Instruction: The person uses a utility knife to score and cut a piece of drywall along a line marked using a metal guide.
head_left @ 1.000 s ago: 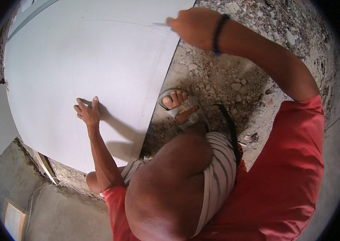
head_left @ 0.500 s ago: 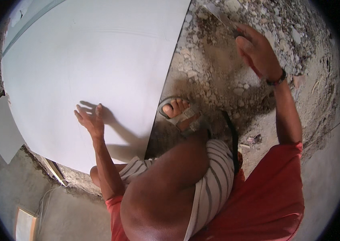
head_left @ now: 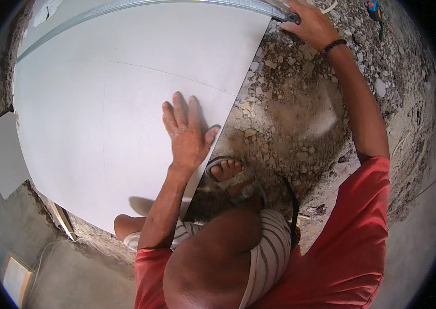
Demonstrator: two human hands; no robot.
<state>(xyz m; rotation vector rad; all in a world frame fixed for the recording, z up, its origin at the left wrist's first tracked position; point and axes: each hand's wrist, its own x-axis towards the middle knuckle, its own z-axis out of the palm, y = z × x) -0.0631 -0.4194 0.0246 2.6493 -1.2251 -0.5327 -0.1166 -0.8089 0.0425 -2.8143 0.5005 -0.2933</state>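
A large white board (head_left: pixel 73 123) lies in front of me, with thin lines marked on its face. My left hand (head_left: pixel 188 141) rests on it, palm down with fingers spread, the thumb by the board's right edge. Across the far part of the board runs a long metal profile (head_left: pixel 140 4). At its right end is my right hand (head_left: pixel 313 26), closed round a knife (head_left: pixel 292 17) that is mostly hidden by the fingers. Whether that hand also grips the profile I cannot tell.
Broken rubble (head_left: pixel 300 108) covers the ground right of the board. A blue and black tape measure (head_left: pixel 373 7) lies at the far right. My sandalled foot (head_left: pixel 231 172) stands beside the board's edge. A smaller grey panel (head_left: pixel 5 154) is at the left, above a concrete floor (head_left: pixel 84 278).
My left hand has come down flat on the board, farther right and forward. My right hand has moved forward with the knife to the profile's end. More of the profile shows now.
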